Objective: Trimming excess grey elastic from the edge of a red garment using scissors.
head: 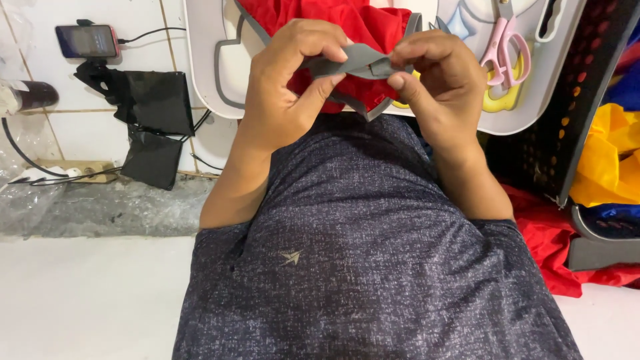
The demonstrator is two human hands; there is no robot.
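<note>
1. The left hand (pixel 283 83) and right hand (pixel 437 80) each pinch one end of a grey fabric strip (pixel 353 65).
2. The strip sits just before red cloth (pixel 333 20) on the white tray (pixel 207 67).
3. Pink scissors (pixel 508 50) lie right of the strip.

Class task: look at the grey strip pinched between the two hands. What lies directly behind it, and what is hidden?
Behind the grey strip is bunched red cloth on a white tray. The left hand and right hand cover parts of the strip and the cloth.
</note>
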